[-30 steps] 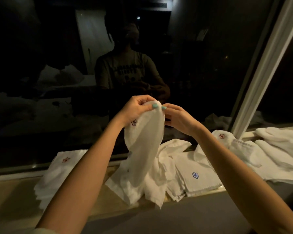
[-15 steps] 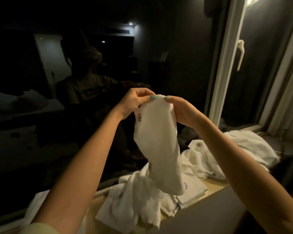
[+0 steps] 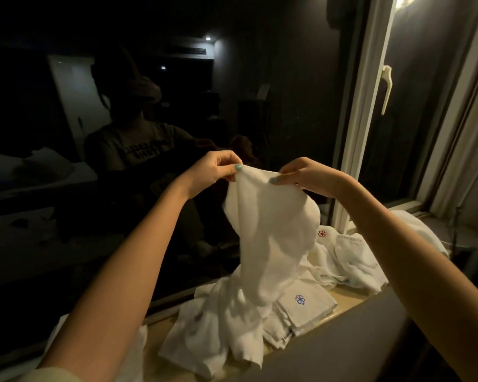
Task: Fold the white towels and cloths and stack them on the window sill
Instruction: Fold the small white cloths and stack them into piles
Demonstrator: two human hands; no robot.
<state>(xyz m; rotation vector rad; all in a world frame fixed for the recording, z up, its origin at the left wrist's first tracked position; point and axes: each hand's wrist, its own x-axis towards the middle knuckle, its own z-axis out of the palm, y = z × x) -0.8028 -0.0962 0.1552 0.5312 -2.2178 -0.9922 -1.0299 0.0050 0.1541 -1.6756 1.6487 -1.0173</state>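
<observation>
A white cloth hangs in the air above the window sill. My left hand pinches its top edge at the left, and my right hand pinches the same edge at the right, a short span apart. The cloth's lower end drapes onto a heap of crumpled white cloths on the sill. Beside the heap lies a folded cloth with a blue flower mark. Further right lies a loose pile of white towels, one with a red flower mark.
Dark window glass rises straight behind the sill and reflects a person and the room. A white window frame post with a handle stands at the right. Another white cloth shows at the sill's left, behind my left arm.
My hands have drawn apart along the cloth's top edge, spreading it wider. The view has swung a little further right.
</observation>
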